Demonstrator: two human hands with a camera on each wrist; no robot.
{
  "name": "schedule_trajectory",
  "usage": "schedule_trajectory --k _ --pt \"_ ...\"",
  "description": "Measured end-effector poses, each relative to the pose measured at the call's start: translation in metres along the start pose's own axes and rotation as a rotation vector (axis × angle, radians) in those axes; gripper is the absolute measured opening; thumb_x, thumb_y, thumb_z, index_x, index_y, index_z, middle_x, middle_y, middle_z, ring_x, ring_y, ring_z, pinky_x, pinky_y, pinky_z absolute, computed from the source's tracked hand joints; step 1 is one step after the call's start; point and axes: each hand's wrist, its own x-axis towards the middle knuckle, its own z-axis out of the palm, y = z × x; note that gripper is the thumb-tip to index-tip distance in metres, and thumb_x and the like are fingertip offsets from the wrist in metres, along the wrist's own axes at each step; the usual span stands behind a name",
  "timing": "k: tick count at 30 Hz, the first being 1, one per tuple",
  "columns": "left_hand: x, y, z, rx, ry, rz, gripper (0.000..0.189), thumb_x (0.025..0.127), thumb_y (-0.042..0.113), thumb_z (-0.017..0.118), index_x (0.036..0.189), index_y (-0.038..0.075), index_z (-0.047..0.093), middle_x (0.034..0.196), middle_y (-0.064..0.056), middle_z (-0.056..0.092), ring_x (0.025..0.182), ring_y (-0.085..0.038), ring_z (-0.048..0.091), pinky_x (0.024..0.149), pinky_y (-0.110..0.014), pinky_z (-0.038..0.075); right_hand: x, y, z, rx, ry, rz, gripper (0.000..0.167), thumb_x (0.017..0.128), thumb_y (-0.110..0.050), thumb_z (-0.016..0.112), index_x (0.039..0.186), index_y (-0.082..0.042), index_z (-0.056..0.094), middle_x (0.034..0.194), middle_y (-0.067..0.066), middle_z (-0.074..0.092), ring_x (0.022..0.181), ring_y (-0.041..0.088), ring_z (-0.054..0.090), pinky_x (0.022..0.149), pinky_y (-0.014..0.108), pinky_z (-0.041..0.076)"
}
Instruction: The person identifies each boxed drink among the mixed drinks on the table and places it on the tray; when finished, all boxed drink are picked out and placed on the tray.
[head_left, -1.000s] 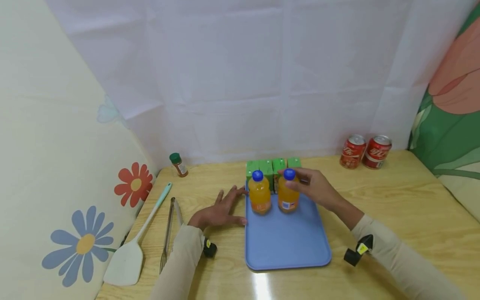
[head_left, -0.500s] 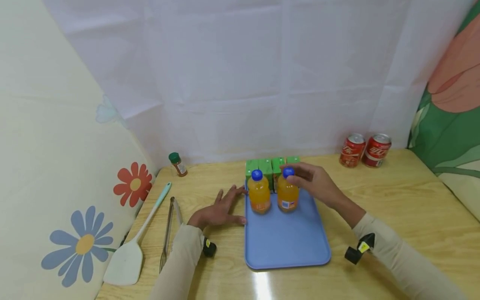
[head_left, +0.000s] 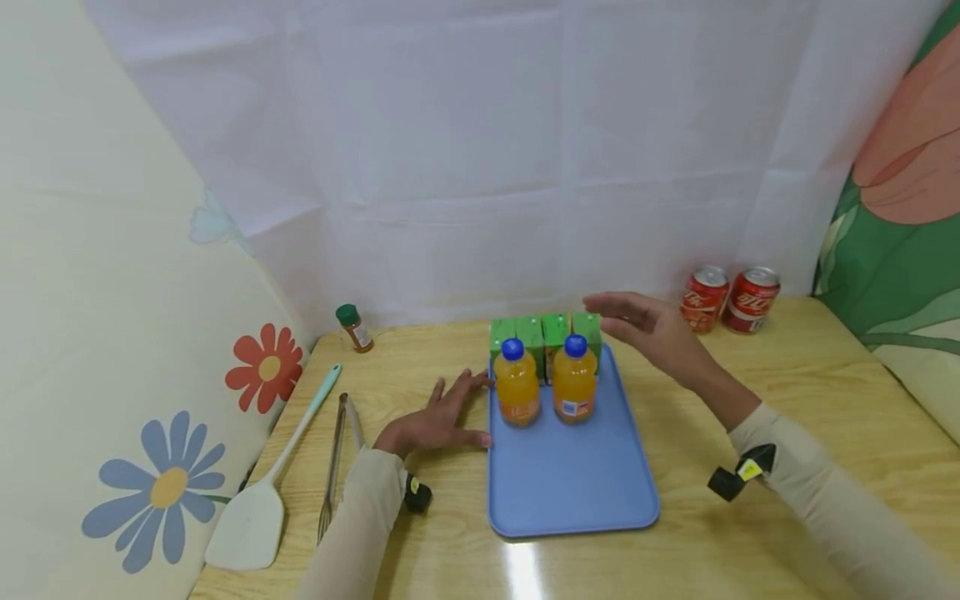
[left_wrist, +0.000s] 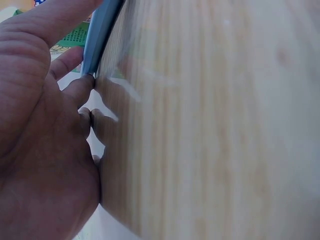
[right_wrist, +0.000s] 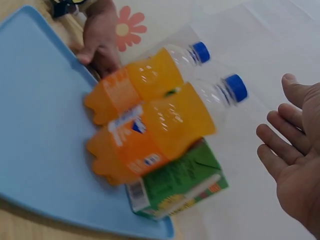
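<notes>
Two orange drink bottles with blue caps, a left bottle [head_left: 517, 387] and a right bottle [head_left: 574, 385], stand upright on a blue tray [head_left: 573, 483]. Behind them, several green drink cartons [head_left: 587, 327] form a row along the tray's far end. With fingers spread, my left hand [head_left: 438, 423] rests on the table and touches the tray's left edge; the left wrist view shows thumb and fingertips at the tray's rim [left_wrist: 100, 37]. My right hand [head_left: 656, 333] is raised right of the cartons, holding nothing. The right wrist view shows a gap between its fingers and the bottle caps.
Two red soda cans [head_left: 729, 300] stand at the back right. On the left lie a white spatula [head_left: 251, 521] with a mint handle and metal tongs [head_left: 335, 467]. A green-capped spice jar [head_left: 355, 329] is at the back left. A white sheet [head_left: 450, 167] hangs behind the table.
My right hand has let go of the right bottle's cap area and moved up and to the right. The bottle stays standing on the tray. My left hand has not visibly moved.
</notes>
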Motion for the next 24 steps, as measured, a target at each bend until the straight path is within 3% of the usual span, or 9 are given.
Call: schedule_trajectory --k 5,6,11,12,13,19,24 --pt "0.000 0.000 0.000 0.009 0.000 0.000 0.092 0.087 0.054 0.073 0.159 0.029 0.020 0.169 -0.005 0.001 0.153 -0.026 -0.013 0.118 -0.048 -0.020 0.002 -0.016 -0.026 -0.031 0.050 -0.043 0.038 0.103 -0.014 0.059 0.139 -0.003 0.057 0.140 0.014 0.058 0.126 0.021 0.057 0.097 0.023 0.051" --pt "0.000 0.000 0.000 0.010 0.001 0.000 0.093 0.087 0.055 0.073 0.159 0.029 0.020 0.169 -0.006 0.001 0.152 -0.026 -0.013 0.118 -0.048 -0.020 0.002 -0.016 -0.033 -0.032 0.061 -0.046 0.038 0.103 -0.013 0.059 0.139 -0.004 0.057 0.140 0.014 0.059 0.125 0.020 0.057 0.089 0.019 0.054" --pt "-0.001 0.000 0.000 0.009 0.004 -0.005 0.093 0.087 0.055 0.073 0.159 0.030 0.020 0.169 -0.006 0.000 0.152 -0.026 -0.013 0.118 -0.048 -0.020 0.004 -0.009 -0.071 -0.083 0.128 -0.075 0.037 0.102 -0.013 0.059 0.139 -0.008 0.059 0.139 0.011 0.060 0.126 0.020 0.057 0.088 0.016 0.053" --pt "-0.001 -0.001 0.000 0.007 0.004 -0.008 0.093 0.087 0.055 0.073 0.159 0.030 0.021 0.169 -0.006 0.000 0.152 -0.026 -0.013 0.118 -0.048 -0.020 0.004 -0.008 -0.079 -0.107 0.149 -0.066 0.037 0.102 -0.015 0.060 0.139 -0.009 0.060 0.139 0.009 0.060 0.126 0.018 0.057 0.087 0.016 0.053" --pt "-0.001 -0.001 0.000 0.007 0.005 -0.010 0.092 0.087 0.055 0.073 0.159 0.030 0.021 0.169 -0.006 -0.001 0.152 -0.025 -0.013 0.118 -0.048 -0.020 0.004 -0.008 -0.086 -0.136 0.171 -0.062 0.037 0.102 -0.017 0.061 0.139 -0.010 0.060 0.138 0.009 0.061 0.127 0.017 0.056 0.095 0.017 0.049" --pt "-0.001 0.001 0.000 0.011 -0.002 -0.013 0.093 0.087 0.055 0.073 0.159 0.028 0.020 0.169 -0.007 -0.001 0.152 -0.027 -0.013 0.118 -0.048 -0.020 -0.005 -0.001 -0.128 -0.236 0.260 0.014 0.040 0.102 -0.024 0.062 0.140 -0.012 0.060 0.138 0.004 0.062 0.124 0.014 0.056 0.091 0.013 0.048" --pt "-0.002 0.003 0.000 0.002 -0.007 -0.030 0.094 0.087 0.055 0.073 0.160 0.028 0.020 0.169 -0.006 -0.002 0.152 -0.026 -0.014 0.118 -0.047 -0.020 -0.015 0.007 -0.157 -0.282 0.282 0.099 0.045 0.101 -0.028 0.062 0.143 -0.014 0.057 0.140 -0.002 0.059 0.121 0.002 0.053 0.088 0.007 0.045"
